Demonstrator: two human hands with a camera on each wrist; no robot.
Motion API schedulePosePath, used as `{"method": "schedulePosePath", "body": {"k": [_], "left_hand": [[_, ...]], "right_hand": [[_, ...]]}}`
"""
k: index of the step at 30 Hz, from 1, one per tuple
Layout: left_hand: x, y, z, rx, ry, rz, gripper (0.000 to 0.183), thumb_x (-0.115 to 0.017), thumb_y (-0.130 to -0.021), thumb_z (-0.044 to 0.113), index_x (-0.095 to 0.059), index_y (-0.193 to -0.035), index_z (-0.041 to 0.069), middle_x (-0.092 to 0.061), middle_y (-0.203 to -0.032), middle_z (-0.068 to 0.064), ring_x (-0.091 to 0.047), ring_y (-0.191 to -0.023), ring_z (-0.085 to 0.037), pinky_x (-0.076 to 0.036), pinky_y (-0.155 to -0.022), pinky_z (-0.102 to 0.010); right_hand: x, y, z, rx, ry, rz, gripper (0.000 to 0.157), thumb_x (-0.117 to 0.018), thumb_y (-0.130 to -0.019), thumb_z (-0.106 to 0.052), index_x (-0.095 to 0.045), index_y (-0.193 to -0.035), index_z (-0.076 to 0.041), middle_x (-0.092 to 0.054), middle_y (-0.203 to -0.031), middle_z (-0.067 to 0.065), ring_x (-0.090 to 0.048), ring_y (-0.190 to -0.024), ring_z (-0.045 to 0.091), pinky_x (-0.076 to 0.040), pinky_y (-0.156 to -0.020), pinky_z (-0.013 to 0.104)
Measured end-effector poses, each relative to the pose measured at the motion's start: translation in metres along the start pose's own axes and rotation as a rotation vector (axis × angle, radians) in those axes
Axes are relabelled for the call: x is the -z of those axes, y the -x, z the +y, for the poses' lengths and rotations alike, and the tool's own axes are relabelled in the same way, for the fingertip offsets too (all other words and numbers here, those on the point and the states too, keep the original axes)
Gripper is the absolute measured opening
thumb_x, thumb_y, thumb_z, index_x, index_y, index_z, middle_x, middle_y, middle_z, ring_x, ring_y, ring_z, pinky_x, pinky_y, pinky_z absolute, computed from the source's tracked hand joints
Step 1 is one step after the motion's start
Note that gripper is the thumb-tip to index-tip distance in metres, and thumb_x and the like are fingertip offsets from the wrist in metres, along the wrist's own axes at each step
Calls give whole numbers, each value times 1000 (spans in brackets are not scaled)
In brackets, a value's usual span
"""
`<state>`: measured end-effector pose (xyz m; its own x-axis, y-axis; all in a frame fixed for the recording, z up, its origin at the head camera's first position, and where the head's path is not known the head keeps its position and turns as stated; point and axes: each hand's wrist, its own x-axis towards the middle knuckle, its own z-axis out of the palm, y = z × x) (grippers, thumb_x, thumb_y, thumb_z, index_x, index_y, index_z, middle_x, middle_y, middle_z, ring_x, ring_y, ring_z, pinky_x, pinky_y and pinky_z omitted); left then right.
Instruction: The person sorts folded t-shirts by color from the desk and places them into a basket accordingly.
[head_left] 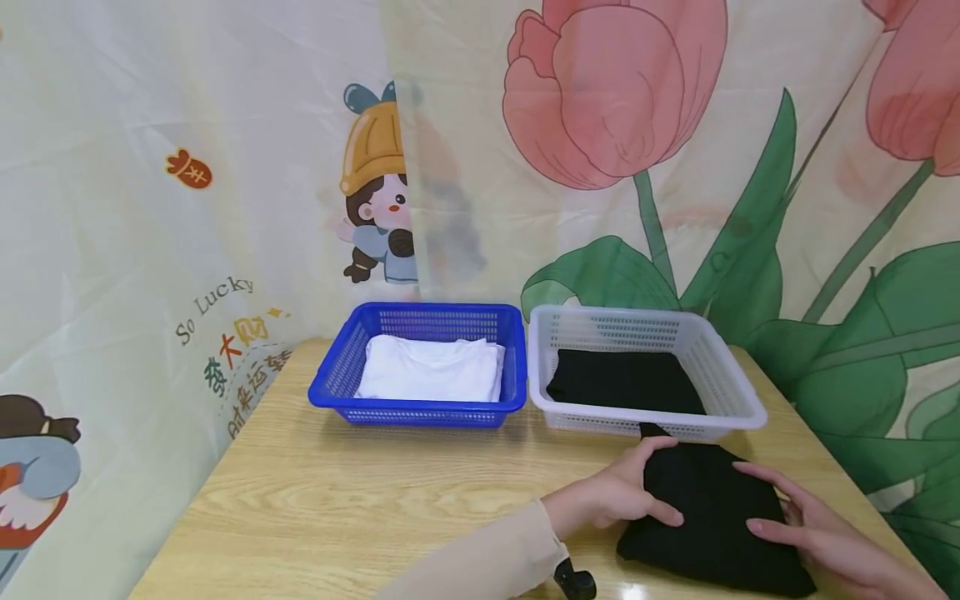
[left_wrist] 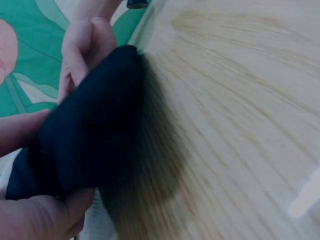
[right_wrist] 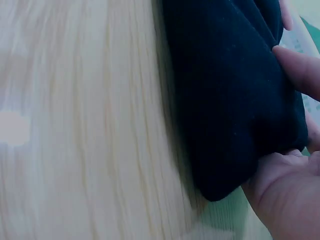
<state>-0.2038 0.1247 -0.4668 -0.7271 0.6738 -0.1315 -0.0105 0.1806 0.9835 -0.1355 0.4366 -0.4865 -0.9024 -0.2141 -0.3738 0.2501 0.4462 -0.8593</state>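
A folded black garment (head_left: 708,508) is held between both hands at the front right, in front of the white basket. My left hand (head_left: 622,492) grips its left side, thumb across the top face. On the opposite side, my right hand (head_left: 821,533) holds the edge, thumb and forefinger on top and the other fingers partly hidden beneath. In the left wrist view the black cloth (left_wrist: 95,125) slants close over the table, blurred. The right wrist view shows the cloth's rounded, layered lower corner (right_wrist: 220,175) beside the fingers.
A blue basket (head_left: 416,412) with a folded white garment (head_left: 431,371) stands at the back left of the wooden table (head_left: 337,500). Beside it, the white basket (head_left: 645,417) contains folded black cloth (head_left: 626,379). A printed curtain (head_left: 465,167) hangs behind.
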Motion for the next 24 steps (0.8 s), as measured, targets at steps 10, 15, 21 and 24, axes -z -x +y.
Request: {"method": "schedulePosePath", "body": {"k": [10, 15, 21, 24], "left_hand": [[35, 33, 20, -34, 59, -50, 85, -85, -85, -3, -49, -147, 43, -53, -138, 13, -55, -119, -5, -46, -105, -27], [50, 51, 44, -38, 136, -93, 83, -81, -89, -4, -48, -148, 44, -58, -134, 14, -63, -113, -6, -50, -101, -24], [66, 53, 72, -111, 163, -49, 84, -81, -91, -1, -46, -149, 50, -53, -140, 14, -60, -119, -7, -49, -106, -29], [74, 45, 77, -125, 178, 28, 83, -82, -91, 2, -47, -148, 52, -51, -143, 14, -58, -124, -9, -47, -111, -34]], "right_hand": [[-14, 2, -31, 85, -149, -47, 76, -55, -111, -14, -12, -171, -34, 13, -171, 8, -4, -161, 23, -46, -98, 27], [-14, 10, -59, 189, -205, -76, 74, -49, -112, -10, -12, -171, -35, -12, -158, -12, -45, -127, -13, -55, -97, 32], [-3, 9, -95, 345, -165, -2, 71, -45, -113, -5, -15, -171, -32, -25, -159, -17, -50, -129, -7, -57, -94, 30], [5, -1, -113, 394, -117, 59, 68, -45, -114, -7, -19, -171, -33, -29, -160, -17, -52, -127, -7, -56, -92, 25]]}}
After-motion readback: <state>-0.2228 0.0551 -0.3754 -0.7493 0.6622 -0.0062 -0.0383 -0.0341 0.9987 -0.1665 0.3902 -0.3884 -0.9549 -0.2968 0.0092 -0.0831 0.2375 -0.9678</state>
